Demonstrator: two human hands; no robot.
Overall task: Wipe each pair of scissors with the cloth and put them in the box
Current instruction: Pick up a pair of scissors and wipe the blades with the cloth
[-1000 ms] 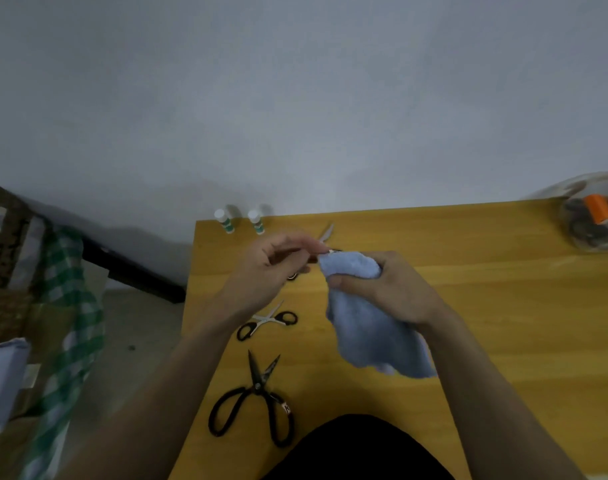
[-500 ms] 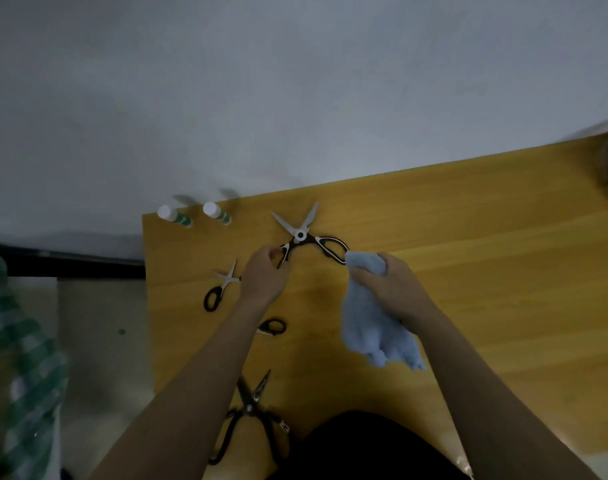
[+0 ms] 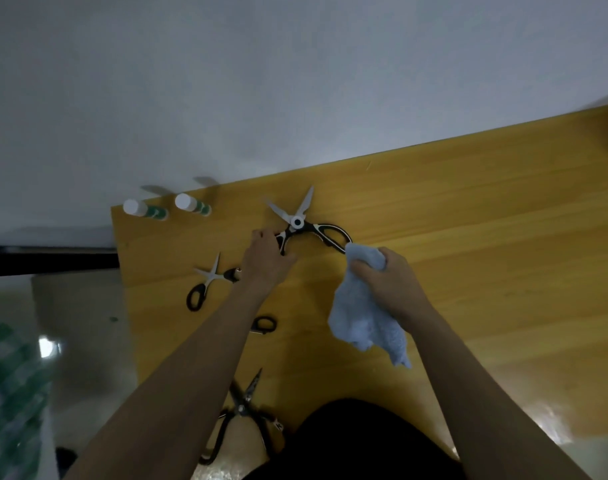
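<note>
black scissors point(image 3: 241, 410) lie open at the near table point(image 3: 468, 237) edge | right hand point(image 3: 387, 275) bunches the blue cloth point(image 3: 364, 323), which hangs down | small scissors point(image 3: 205, 284) lie left | left hand point(image 3: 266, 259) curls fingers on one handle of the big open kitchen scissors point(image 3: 304, 225) | two glue sticks point(image 3: 164, 207) at the far corner

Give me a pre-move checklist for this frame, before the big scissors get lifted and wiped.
1. Left hand on the big scissors: ok, fingers at the left handle loop.
2. Grip closed round the loop: cannot tell, fingers hide it.
3. Right hand holds the blue cloth: ok, bunched, tail hanging.
4. Blades closed for handling: not ok, spread open.
5. Box within reach: cannot tell, not in view.
6. Other scissors clear of the lift: ok, the small pair lies apart.
</note>
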